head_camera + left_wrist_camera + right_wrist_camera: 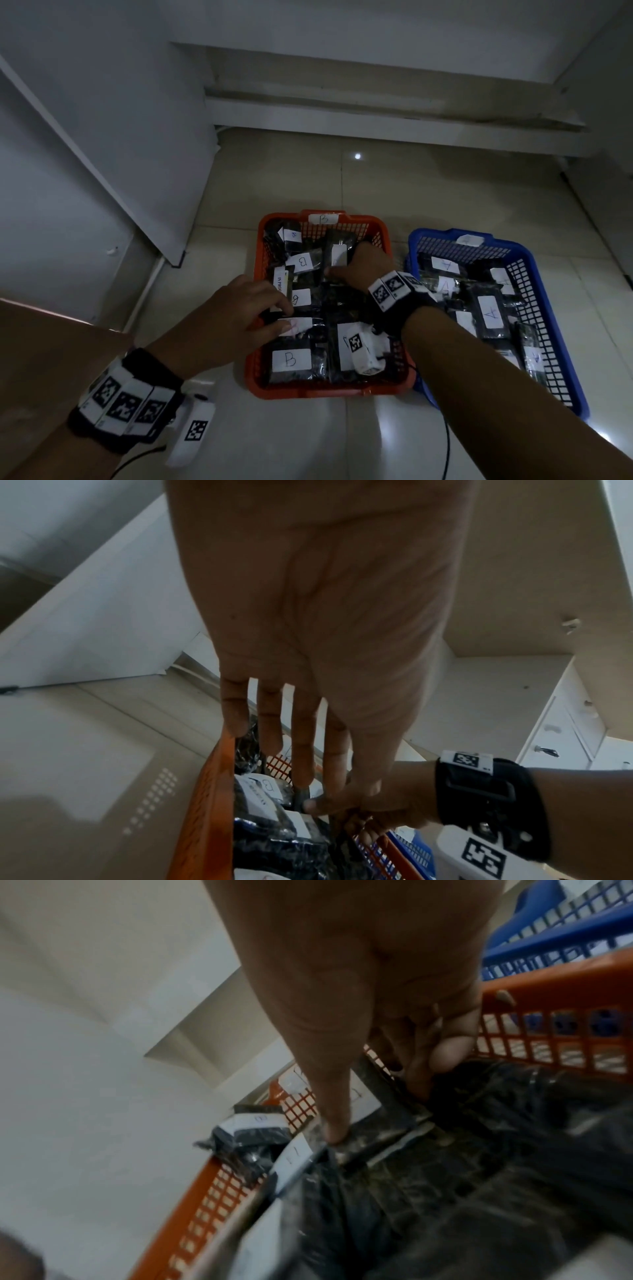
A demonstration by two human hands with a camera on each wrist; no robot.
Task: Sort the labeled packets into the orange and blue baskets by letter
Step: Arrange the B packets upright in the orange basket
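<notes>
A person is kneeling or leaning over two plastic baskets that are sitting side by side on a tiled floor. The orange basket (376, 226), tagged B on its far rim, is holding dark packets (291, 363) whose readable white labels say B; the blue basket (548, 308) to its right is holding packets (491, 313) marked A. No loose packets are lying on the visible floor, so the sorting is looking nearly or wholly finished. Both hands are working inside the orange basket: the left hand (236, 315), fingers straight and slightly spread, is resting on a packet, while the right hand (366, 265) is pinching a dark packet (387, 1123) between thumb and curled fingers, seemingly settling it into place.
</notes>
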